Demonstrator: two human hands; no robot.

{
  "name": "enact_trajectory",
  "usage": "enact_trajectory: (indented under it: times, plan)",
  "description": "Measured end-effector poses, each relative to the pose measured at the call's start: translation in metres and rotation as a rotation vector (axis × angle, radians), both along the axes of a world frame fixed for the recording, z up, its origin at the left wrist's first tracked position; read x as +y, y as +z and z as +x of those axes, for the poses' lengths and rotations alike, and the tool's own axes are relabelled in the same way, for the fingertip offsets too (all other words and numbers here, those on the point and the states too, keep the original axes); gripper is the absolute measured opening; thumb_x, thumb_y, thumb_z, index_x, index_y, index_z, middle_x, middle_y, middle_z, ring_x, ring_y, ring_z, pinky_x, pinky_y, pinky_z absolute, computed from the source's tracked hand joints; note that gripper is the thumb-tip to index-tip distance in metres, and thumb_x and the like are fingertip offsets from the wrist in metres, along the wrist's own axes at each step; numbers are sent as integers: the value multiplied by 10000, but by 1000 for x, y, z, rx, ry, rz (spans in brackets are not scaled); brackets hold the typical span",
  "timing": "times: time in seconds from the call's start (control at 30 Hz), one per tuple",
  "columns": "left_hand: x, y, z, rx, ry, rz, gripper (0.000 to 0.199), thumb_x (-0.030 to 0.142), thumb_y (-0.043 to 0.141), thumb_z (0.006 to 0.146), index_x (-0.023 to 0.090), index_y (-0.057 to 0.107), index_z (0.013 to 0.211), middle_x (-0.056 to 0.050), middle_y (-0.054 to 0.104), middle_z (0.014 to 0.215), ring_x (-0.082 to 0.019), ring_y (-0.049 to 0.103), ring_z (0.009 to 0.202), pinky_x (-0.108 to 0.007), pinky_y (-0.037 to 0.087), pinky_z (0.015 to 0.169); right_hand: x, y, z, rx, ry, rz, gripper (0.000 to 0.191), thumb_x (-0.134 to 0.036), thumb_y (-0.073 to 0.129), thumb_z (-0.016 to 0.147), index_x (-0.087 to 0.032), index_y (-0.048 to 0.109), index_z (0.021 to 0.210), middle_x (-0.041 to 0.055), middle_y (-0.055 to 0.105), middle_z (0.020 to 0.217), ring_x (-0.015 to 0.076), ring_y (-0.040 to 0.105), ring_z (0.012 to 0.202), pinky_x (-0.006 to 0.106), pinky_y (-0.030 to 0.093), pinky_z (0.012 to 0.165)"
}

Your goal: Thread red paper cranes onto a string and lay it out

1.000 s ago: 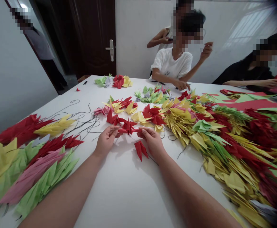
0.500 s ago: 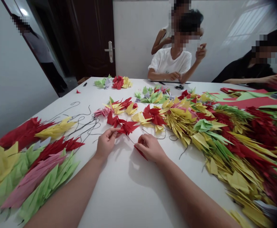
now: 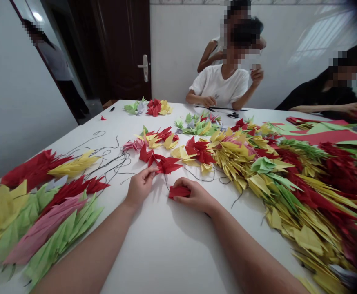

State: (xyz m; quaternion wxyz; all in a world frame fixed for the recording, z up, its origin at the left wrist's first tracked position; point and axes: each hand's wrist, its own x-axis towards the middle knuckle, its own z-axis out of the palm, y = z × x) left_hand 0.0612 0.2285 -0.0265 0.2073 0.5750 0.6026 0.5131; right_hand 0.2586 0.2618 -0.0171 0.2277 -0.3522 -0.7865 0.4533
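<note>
Red folded-paper piece [image 3: 168, 164], pointed like a bird, is pinched at its near-left edge above a broad white tabletop [image 3: 154, 245], between the two bare hands and just beside other red pieces. The tabletop is flanked on the right by a dense heap of yellow, red and green folded paper [image 3: 307, 239], and on the left by long bundles of pink, green, red and yellow paper [image 3: 50, 224]. Beyond it, a person in a white T-shirt [image 3: 219, 85] is seen. By the right hand [image 3: 199, 198], a second, compact red paper piece [image 3: 176, 191] is gripped, with thumb and fingers closed around it and almost no gap left. By the left hand [image 3: 138, 188], only fingertips are used, drawn together on the first piece. A thin black thread [image 3: 166, 181] is seen running between the two pieces; with both gripped, their spacing along it can probably be controlled. Small black-handled scissors [image 3: 233, 115] are left untouched farther off.
</note>
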Motion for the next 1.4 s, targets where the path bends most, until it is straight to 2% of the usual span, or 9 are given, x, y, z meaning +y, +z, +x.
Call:
enact_trajectory:
  times: [0.17, 0.37, 0.63, 0.7, 0.77, 0.9, 1.07, 1.27, 1.4]
  plan:
    - [0, -1, 0, 79, -30, 40, 236, 284, 475, 811, 173, 646, 930, -55, 679, 1011, -167, 646, 900, -277, 493, 827, -2, -6, -8, 390, -12, -335, 283, -262, 709, 619, -182, 520, 814, 5, 590, 775, 100, 536, 638, 243, 427, 597]
    - [-1, -1, 0, 179, -48, 48, 231, 254, 457, 825, 178, 642, 939, -49, 676, 1020, -164, 646, 884, -265, 498, 788, 2, -7, -9, 756, -218, -409, 289, -253, 754, 585, -204, 534, 765, -24, 572, 777, 85, 541, 679, 212, 431, 614]
    - [-1, -2, 2, 280, 15, 116, 216, 266, 470, 817, 173, 611, 951, -95, 578, 1083, -185, 564, 980, -230, 492, 614, 3, -11, -11, 640, -196, -368, 385, -278, 727, 629, -223, 461, 901, -8, 600, 828, 101, 572, 692, 233, 448, 637]
    - [-3, 0, 3, 329, 70, 225, 220, 308, 479, 818, 167, 586, 949, -101, 526, 1044, -171, 544, 919, -244, 479, 635, 4, -12, -13, 591, -174, -335, 434, -291, 718, 639, -228, 413, 941, 3, 609, 811, 120, 590, 706, 244, 447, 636]
    - [-6, 3, 5, 368, 9, 271, 206, 339, 493, 812, 167, 546, 914, -61, 514, 903, -137, 518, 779, -255, 457, 660, 3, -13, -15, 553, -146, -264, 469, -297, 707, 651, -231, 376, 977, 6, 607, 794, 131, 595, 714, 249, 440, 633]
    - [-12, 7, 10, 382, -279, 92, 232, 390, 547, 765, 180, 447, 775, 17, 460, 712, -107, 433, 640, -234, 396, 610, -3, -12, -16, 468, -62, -120, 472, -287, 667, 688, -237, 338, 1023, 10, 590, 796, 140, 573, 733, 255, 430, 632]
    - [-12, 8, 10, 309, -312, -93, 366, 470, 597, 702, 184, 370, 675, 41, 407, 656, -92, 362, 580, -221, 324, 543, -10, -7, -15, 506, 50, -137, 368, -288, 526, 777, -242, 325, 1082, 12, 584, 808, 142, 560, 748, 276, 429, 663]
    - [-11, 8, 8, 289, -389, -118, 483, 563, 676, 572, 182, 398, 676, 42, 412, 669, -96, 359, 598, -224, 313, 549, -9, -6, -17, 529, -18, -153, 372, -421, 438, 827, -230, 345, 1132, -2, 563, 719, 154, 553, 711, 303, 425, 686]
    - [-12, 10, 9, 274, -377, -132, 419, 549, 585, 680, 174, 404, 636, 45, 400, 626, -90, 362, 571, -223, 297, 534, -10, -6, -17, 511, 10, -121, 424, -481, 434, 835, -230, 341, 1164, 4, 568, 728, 157, 556, 737, 313, 429, 712]
